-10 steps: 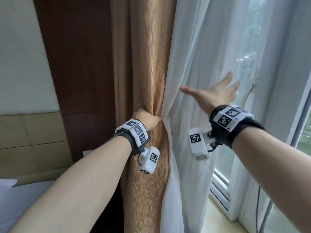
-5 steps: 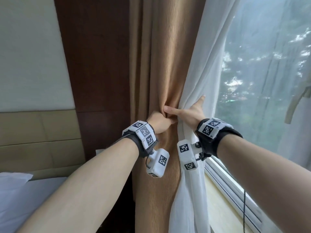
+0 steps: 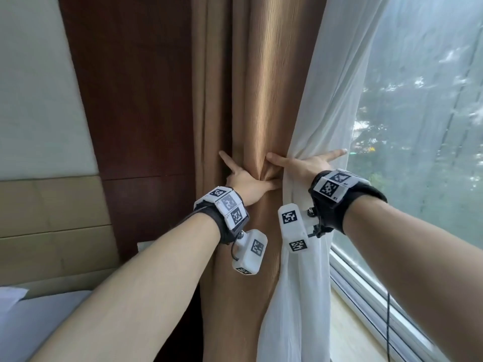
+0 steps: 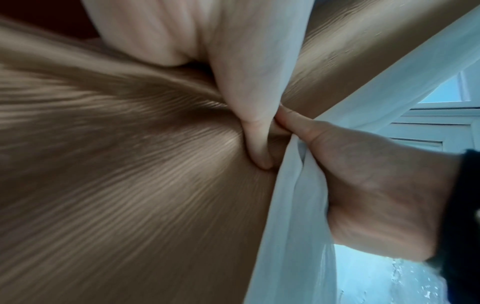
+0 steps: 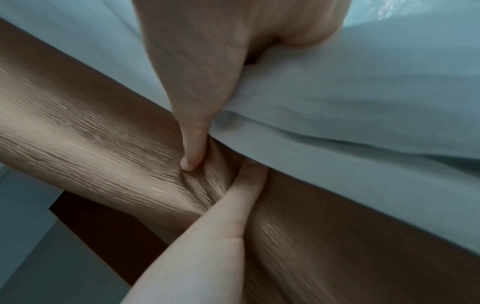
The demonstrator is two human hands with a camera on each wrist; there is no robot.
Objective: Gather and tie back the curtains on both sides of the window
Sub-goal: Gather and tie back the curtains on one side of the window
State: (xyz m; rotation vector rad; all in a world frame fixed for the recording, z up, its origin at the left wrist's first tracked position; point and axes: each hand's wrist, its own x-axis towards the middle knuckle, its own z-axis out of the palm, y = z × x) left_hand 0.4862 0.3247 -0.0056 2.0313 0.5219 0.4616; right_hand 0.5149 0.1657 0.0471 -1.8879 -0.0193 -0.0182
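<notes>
A tan ribbed curtain (image 3: 261,87) hangs in the middle, with a white sheer curtain (image 3: 334,87) bunched against its right side. My left hand (image 3: 248,175) spans a fold of the tan curtain, index finger straight up-left and thumb pressed into the cloth on the right. My right hand (image 3: 306,161) lies spread over the gathered sheer. Its thumb (image 5: 192,127) presses the tan curtain (image 5: 91,133) right beside the left thumb (image 4: 249,102). The sheer (image 4: 285,226) drapes over the base of the right thumb. The other fingers are hidden.
Window glass (image 3: 431,126) fills the right, with its white frame rails (image 3: 366,286) and a pale sill (image 3: 352,335) below. A black cable (image 3: 388,322) hangs by the sill. Left of the curtains are a dark wood panel (image 3: 136,87), a padded headboard (image 3: 52,218) and a bed (image 3: 39,309).
My right hand swept the sheer left, off the window, until it met the tan curtain. My left hand loosened from a fist on the tan curtain, and its index finger is straight now.
</notes>
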